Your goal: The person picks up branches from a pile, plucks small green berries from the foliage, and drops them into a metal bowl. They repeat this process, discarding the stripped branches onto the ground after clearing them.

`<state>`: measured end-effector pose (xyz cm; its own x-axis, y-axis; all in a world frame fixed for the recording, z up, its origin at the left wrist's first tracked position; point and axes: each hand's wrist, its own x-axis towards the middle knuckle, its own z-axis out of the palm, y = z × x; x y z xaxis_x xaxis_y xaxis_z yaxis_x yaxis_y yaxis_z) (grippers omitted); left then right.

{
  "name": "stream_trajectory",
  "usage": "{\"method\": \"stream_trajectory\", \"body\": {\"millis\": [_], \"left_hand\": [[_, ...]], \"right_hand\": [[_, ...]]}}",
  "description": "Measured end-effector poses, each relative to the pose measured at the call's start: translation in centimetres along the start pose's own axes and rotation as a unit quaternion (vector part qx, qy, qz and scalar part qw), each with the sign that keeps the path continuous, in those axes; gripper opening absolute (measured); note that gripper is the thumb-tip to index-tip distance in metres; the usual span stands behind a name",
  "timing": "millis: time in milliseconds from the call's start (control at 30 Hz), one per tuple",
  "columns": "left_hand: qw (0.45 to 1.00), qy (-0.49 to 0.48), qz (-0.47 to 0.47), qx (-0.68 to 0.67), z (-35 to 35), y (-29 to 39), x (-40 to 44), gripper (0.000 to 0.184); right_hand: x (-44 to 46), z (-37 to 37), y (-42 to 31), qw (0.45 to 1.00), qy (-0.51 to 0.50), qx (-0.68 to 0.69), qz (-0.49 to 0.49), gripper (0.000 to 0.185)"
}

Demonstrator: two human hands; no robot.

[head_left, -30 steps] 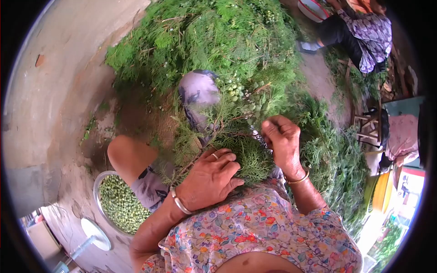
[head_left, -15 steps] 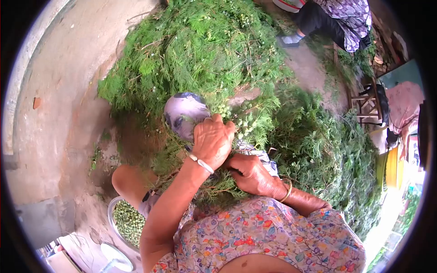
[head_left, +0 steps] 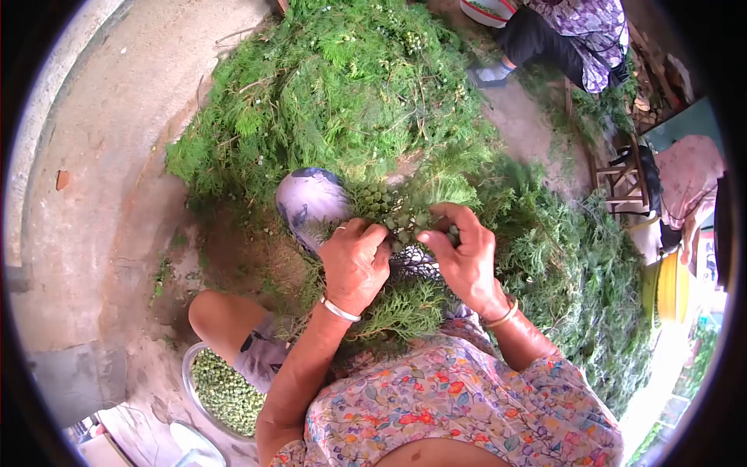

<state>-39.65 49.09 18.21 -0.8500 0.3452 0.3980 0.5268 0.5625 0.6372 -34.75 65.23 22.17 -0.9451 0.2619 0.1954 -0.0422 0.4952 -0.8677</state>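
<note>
Over my lap, my left hand (head_left: 356,265) is closed, thumb and fingers pinched round a leafy branch (head_left: 405,307) just below a cluster of green cones (head_left: 374,201). Facing it, my right hand (head_left: 467,255) has its thumb and forefinger curled at the right side of the cluster. Whatever sits between those fingertips is too small to make out for certain. Both hands are close together but apart. Feathery green foliage hangs below them, across my legs.
A large heap of green branches (head_left: 334,93) lies in front, with more foliage at right. A bowl of green cones (head_left: 226,393) stands at lower left. Another person (head_left: 576,39) sits at upper right beside a red-rimmed basin (head_left: 489,11). A wooden stool (head_left: 620,180) stands at right.
My left hand has come down from the cone cluster to below it. My right hand has risen from near my lap to the cluster's right side. The view has shifted since the earliest frame.
</note>
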Motion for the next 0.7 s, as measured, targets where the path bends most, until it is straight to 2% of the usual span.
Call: {"method": "stream_trajectory", "body": {"millis": [100,167,233,267,300,367,433,500,533,567,633,700], "left_hand": [[0.998,-0.037,0.004,0.056,-0.6,0.7,0.0,0.006],[0.997,-0.04,0.006,0.061,-0.5,0.4,-0.2,0.007],[0.999,-0.027,-0.004,0.037,-0.5,0.3,-0.2,0.008],[0.999,-0.028,-0.004,0.037,-0.4,0.1,-0.3,0.008],[1.0,-0.023,-0.013,0.015,-0.3,-0.1,-0.4,0.008],[1.0,-0.019,-0.02,-0.008,-0.3,-0.3,-0.3,0.01],[0.997,-0.033,-0.047,-0.041,-0.5,-0.3,-0.3,0.01],[0.994,-0.018,-0.056,-0.088,-0.3,-0.7,-0.6,0.01],[0.989,-0.003,-0.065,-0.134,-0.3,-0.9,-0.6,0.011],[0.989,-0.006,-0.065,-0.136,-0.3,-1.0,-0.6,0.011],[0.987,-0.009,-0.063,-0.151,-0.5,-1.2,-0.5,0.011],[0.986,-0.009,-0.059,-0.156,-0.4,-1.3,-0.5,0.011]], "right_hand": [[0.8,0.8,1.3,0.998,-0.026,-0.033,-0.041,0.033],[1.5,1.1,1.7,0.997,-0.02,-0.041,-0.067,0.026],[2.2,0.8,2.0,0.997,-0.068,-0.003,0.024,0.023],[2.3,0.8,2.0,0.997,-0.067,-0.004,0.025,0.023],[2.4,0.8,1.9,0.987,-0.079,0.102,0.097,0.019],[2.6,1.0,1.7,0.917,-0.098,0.306,0.235,0.014],[2.8,1.0,1.7,0.899,-0.097,0.349,0.244,0.015],[4.1,-0.2,2.4,0.736,-0.024,0.606,0.301,0.019],[4.8,-1.3,2.3,0.755,0.036,0.587,0.289,0.02],[5.5,-2.5,2.7,0.76,0.048,0.593,0.261,0.016],[5.8,-4.3,2.7,0.713,-0.007,0.65,0.264,0.015],[5.3,-4.6,1.6,0.71,-0.013,0.647,0.277,0.014]]}}
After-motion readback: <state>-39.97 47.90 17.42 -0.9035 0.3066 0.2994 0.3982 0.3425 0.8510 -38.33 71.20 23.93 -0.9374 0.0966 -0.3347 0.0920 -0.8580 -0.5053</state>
